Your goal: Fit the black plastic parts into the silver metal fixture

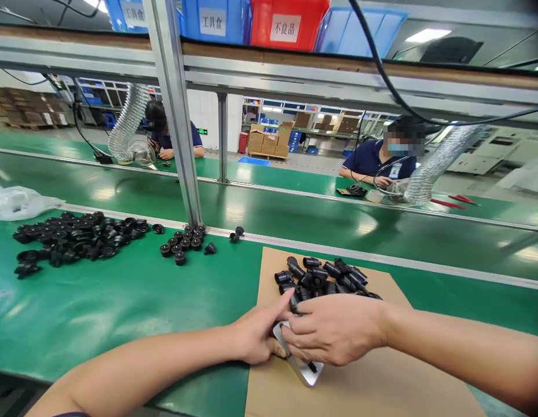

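Silver metal block (pixel 311 377), with rounded corners: at my hands, over the near part of a brown cardboard sheet (pixel 364 391), its lower end showing below my right fingers. A small black piece (pixel 313 366) shows at that end.

My left hand (pixel 257 336): grip narrow, fingers closed on the side of the block, thumb raised toward the black parts beyond. My right hand (pixel 338 330): laid across the top of the block, fingers curled; whether its grip encloses a part I cannot tell, as the hand hides it.

Just beyond my hands, on the same sheet: a heap of black tubular parts (pixel 312 262), lying at various angles. The sheet rests on the green counter (pixel 121 307).

To the left, on the counter: a cluster of short black cylinders (pixel 180 258) near the foot of a metal post (pixel 175 110); farther left, a larger pile of black fittings (pixel 81 231), with a clear plastic bag (pixel 21 202) behind it.

Background: two persons in dark shirts, one at left (pixel 193 136), one at right (pixel 364 159), seated at another green surface (pixel 290 178). Above: blue bins (pixel 214 8) and a red bin (pixel 290 8) on a shelf (pixel 260 56).
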### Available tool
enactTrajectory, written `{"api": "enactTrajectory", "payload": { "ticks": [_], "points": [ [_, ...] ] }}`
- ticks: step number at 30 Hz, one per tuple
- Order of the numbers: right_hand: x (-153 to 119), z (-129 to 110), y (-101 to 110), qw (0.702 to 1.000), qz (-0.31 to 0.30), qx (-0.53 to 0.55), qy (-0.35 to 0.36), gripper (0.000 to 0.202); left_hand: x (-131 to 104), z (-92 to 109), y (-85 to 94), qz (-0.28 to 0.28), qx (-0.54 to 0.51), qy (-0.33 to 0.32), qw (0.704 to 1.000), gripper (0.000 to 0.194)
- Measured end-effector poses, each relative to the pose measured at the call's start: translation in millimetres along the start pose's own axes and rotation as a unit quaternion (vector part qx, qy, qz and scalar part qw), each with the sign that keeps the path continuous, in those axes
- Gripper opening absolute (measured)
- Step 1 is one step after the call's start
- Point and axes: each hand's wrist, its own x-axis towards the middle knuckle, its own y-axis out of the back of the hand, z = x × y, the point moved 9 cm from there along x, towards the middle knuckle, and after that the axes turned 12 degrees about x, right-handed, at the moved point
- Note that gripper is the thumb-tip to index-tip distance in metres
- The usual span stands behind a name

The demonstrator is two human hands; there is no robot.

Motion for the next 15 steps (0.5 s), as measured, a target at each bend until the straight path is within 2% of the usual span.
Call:
{"api": "enactTrajectory", "payload": {
  "ticks": [3, 5, 15],
  "points": [
    [7, 0, -3, 0.999, -0.006, 0.028, 0.043, 0.032, 0, -5, -1.1, -0.007, 0.073, 0.025, 0.997, 0.123],
    [10, 0, -4, 0.998, -0.002, 0.039, 0.048, 0.032, -1, -8, -1.4, -0.013, 0.099, 0.042, 0.994, 0.122],
    [3, 2, -16, 0.997, 0.021, -0.006, -0.078, 0.019, -5, -11, -3.3, -0.021, 0.141, 0.068, 0.988, 0.117]
  ]
}}
